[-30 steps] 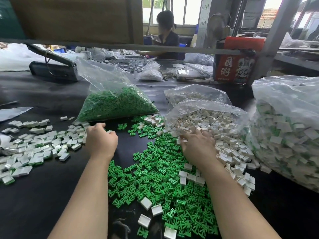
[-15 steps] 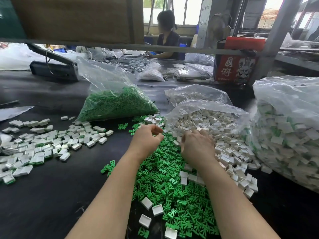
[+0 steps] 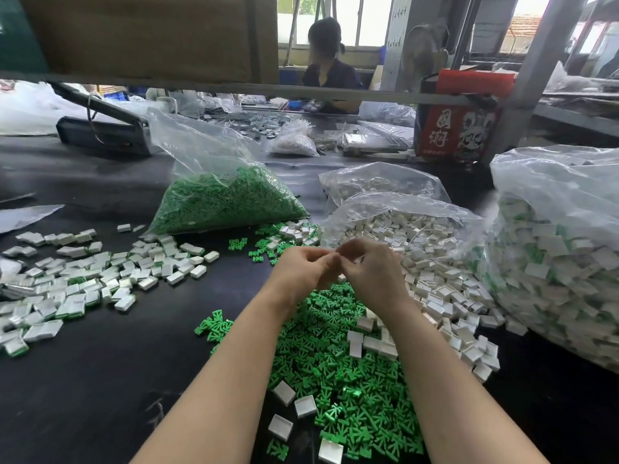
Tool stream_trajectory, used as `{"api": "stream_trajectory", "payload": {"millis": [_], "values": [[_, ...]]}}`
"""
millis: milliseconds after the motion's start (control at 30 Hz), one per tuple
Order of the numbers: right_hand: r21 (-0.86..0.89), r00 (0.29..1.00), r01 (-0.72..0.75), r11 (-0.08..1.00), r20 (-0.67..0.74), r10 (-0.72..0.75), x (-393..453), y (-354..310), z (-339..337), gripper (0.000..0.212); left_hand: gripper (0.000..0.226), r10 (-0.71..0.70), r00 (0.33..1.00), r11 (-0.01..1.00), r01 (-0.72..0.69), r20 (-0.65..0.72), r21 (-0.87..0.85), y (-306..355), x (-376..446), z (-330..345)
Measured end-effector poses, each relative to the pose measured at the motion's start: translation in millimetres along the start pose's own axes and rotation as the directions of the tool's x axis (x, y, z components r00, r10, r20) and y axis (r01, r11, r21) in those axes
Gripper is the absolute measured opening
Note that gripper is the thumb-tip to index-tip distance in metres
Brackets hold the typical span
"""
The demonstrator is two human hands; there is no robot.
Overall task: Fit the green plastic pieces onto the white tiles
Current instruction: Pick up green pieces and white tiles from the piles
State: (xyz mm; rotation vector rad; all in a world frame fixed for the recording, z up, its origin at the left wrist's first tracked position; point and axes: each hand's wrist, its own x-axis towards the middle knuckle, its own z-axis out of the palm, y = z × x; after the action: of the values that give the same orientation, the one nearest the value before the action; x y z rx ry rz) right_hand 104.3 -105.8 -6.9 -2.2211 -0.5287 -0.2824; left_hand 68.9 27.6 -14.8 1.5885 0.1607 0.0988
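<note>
Loose green plastic pieces [image 3: 335,373] lie heaped on the black table [image 3: 83,380], directly below and between both forearms. White tiles [image 3: 445,306] spill from an open clear bag [image 3: 402,209] just beyond and to the right of the hands. The left hand [image 3: 303,274] and right hand [image 3: 371,269] meet above the green heap, fingertips pinched together; what they grip is hidden. Finished tiles [image 3: 77,279] lie spread well to the left of the left hand.

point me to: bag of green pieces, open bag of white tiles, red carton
bag of green pieces [image 3: 227,204], head view, on the green mass inside the clear bag.
open bag of white tiles [image 3: 395,226], head view, on the tiles at its mouth.
red carton [image 3: 459,135], head view, on its printed front face.
</note>
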Motion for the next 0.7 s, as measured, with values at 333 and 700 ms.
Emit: {"api": "stream_trajectory", "payload": {"millis": [333,700], "values": [[-0.222,0.855,0.198,0.955,0.515,-0.058,-6,-9,7,0.024,0.020,0.043,0.986,0.966,-0.081,-0.160,-0.245,4,-1,-28],[0.019,0.961,0.013,1.000,0.278,-0.018,-6,-7,10,0.010,0.029,0.115,0.991,0.796,-0.053,0.065,-0.603,10,-2,-29]]}}
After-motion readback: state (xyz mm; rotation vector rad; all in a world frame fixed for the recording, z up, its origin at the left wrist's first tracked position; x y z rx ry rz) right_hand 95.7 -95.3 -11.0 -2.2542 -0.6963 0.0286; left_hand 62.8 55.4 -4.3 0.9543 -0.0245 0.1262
